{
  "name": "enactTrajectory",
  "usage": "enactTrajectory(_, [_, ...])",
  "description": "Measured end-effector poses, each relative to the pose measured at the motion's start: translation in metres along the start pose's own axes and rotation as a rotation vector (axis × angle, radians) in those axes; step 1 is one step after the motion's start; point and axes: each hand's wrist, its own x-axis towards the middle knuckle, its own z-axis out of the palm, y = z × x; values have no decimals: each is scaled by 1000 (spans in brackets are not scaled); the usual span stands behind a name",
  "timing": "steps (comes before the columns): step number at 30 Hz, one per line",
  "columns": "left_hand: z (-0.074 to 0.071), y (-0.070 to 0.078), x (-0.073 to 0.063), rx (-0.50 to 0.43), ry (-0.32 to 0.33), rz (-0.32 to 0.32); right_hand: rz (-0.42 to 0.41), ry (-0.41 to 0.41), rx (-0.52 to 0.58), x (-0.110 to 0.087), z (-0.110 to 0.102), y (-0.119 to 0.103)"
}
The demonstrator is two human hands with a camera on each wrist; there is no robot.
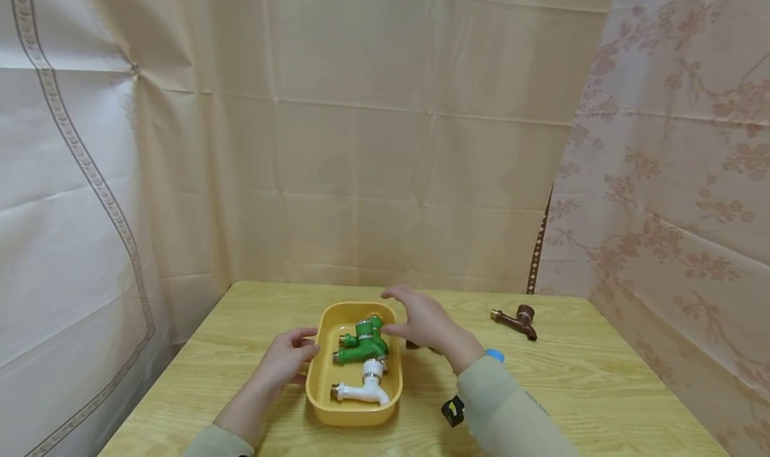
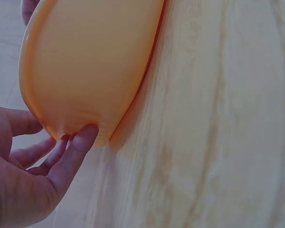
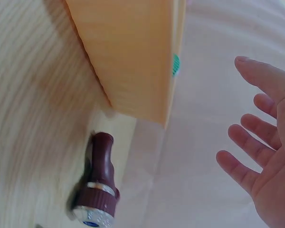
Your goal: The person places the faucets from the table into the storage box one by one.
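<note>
A yellow plastic tub [image 1: 355, 417] on the table holds a white tap [image 1: 363, 391] at its near end and green taps [image 1: 361, 353] farther back. My left hand [image 1: 285, 360] is at the tub's left side. In the left wrist view, the relaxed fingers [image 2: 76, 152] touch the outer wall. Above the tub's right rim is my right hand [image 1: 424, 320], thumb and fingers spread and holding nothing. A brown tap [image 3: 100, 175] lies on the table beside the tub in the right wrist view; the head view shows only part of it below the hand.
Another brown tap [image 1: 519, 321] lies at the table's back right. Near the right forearm are a black object with a yellow mark [image 1: 452, 410] and a blue piece [image 1: 495, 355], partly hidden by the sleeve. Curtains [image 1: 391, 143] surround the wooden table [image 1: 601, 390].
</note>
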Motion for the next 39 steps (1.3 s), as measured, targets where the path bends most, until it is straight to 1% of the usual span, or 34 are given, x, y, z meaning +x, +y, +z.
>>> enactTrajectory(7, [0, -1, 0, 0, 1, 3, 16, 33, 26, -7, -16, 5])
enactTrajectory(12, [0, -1, 1, -2, 0, 7, 36, 60, 14, -12, -24, 10])
enactTrajectory(18, [1, -1, 1, 4, 0, 12, 69, 72, 5, -23, -33, 16])
enactTrajectory(24, [0, -1, 0, 5, -3, 12, 85, 89, 33, -33, -41, 22])
enactTrajectory(30, [0, -3, 2, 2, 4, 14, 120, 84, 34, -44, -45, 31])
enactTrajectory(34, [-1, -4, 3, 0, 5, 24, 137, 67, 39, -53, -46, 40])
enactTrajectory(39, [0, -4, 3, 9, 6, 21, 162, 46, 49, -64, -47, 50])
